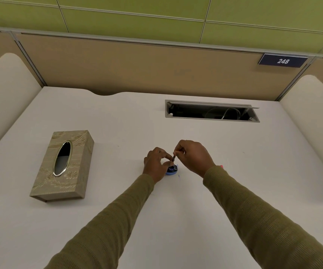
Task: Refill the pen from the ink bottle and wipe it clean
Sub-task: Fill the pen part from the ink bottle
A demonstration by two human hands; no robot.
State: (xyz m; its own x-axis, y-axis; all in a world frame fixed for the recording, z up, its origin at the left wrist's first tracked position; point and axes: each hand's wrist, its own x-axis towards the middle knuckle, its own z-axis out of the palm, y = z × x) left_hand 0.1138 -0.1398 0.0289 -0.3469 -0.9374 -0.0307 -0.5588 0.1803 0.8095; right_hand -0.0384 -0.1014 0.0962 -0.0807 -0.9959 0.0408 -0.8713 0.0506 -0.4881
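A: Where is the ink bottle (172,169)?

B: Near the middle of the white bench (195,220), between the two hands. It is small, dark, with a blue base, and stands upright with its mouth uncovered.

A: And the pen (174,157)?

B: Directly above the bottle, held steeply, with its lower end at the mouth. Whether the tip is actually in the ink is too small to tell.

A: What is the right hand (193,157) doing?

B: Its grip is closed around the pen's upper end, pinched between thumb and fingertips, the other fingers curled in.

A: The left hand (155,164)?

B: It sits just left of the bottle, with thumb and forefinger curved toward each other around the neck and the pen's lower part. That grip is nearly closed, but I cannot tell whether the fingertips press the bottle, the pen, or both.

A: Anything else on the bench?

B: A tan patterned tissue box (63,166) with an oval opening, well apart to the left. Farther back is a rectangular cable hatch (212,111), its flap up, with cords inside. A small pink thing (221,166) peeks from behind the right wrist. Both arms wear olive knit sleeves (253,220).

A: And behind?

B: A beige partition with a dark number plate (282,60) reading 248.
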